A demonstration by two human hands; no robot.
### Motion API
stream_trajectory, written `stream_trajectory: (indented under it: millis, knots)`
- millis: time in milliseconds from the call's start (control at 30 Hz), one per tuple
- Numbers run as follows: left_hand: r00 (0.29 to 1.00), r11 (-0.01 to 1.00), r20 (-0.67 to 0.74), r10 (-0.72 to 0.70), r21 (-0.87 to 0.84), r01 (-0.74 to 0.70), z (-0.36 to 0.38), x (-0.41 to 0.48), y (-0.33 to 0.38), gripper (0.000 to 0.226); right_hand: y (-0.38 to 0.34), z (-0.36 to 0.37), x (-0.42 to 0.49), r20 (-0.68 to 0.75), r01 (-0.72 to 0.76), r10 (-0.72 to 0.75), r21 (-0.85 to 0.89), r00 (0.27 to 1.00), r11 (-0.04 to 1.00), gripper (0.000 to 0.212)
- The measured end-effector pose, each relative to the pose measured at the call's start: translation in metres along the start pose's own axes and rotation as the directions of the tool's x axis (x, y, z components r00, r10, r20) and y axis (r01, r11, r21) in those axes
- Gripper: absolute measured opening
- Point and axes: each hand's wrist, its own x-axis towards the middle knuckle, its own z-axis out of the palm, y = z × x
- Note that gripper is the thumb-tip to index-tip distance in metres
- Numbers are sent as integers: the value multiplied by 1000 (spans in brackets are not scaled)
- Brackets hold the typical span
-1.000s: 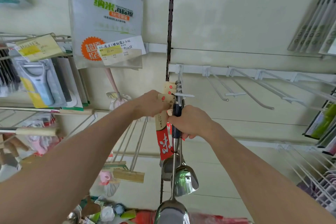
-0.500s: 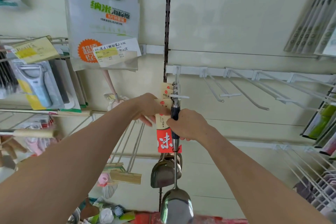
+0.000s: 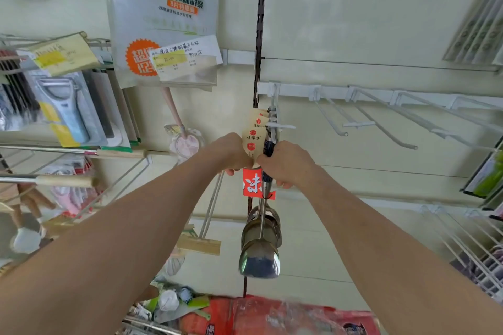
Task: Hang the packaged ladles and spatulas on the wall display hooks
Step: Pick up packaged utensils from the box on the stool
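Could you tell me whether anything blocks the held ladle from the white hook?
Yes: beige card tags crowd the white wire hook just left of the blue-handled steel ladle gripped by the right hand; the left hand holds them.

We read DAPENG and 纳米海棉擦 on the hanging sponge pack [image 3: 163, 8]. Its price label [image 3: 185, 60] shows roughly 12.00, and the ladles [image 3: 260, 264] carry a beige card tag [image 3: 251, 141] marked 304.

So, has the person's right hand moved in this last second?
No, barely. The right hand still grips the ladle handle just below the tip of the white hook, with the same gap as before; only the camera shifted.
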Motion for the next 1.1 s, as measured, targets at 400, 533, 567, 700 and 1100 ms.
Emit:
stream_trajectory:
  millis: [400,533,567,700,1100]
  knots:
    - [973,957,-227,45,289,23,25,-37,-3,30,-4,-9,-28,-123,24,-53,-222,991,975,12]
    - [963,950,-267,41,309,45,35,-54,-10,27,-4,-3,-47,-101,49,-77,-258,992,965,9]
    - [963,950,-268,34,309,52,37,-60,-13,24,-5,0,-52,-90,66,-92,-257,992,964,10]
    - [962,954,-275,-6,287,88,40,-83,-28,9,-16,12,-77,-26,148,-162,-281,987,948,21]
    - [899,932,-355,-255,158,327,32,-164,-122,7,-79,81,-131,165,420,-389,-236,906,877,21]
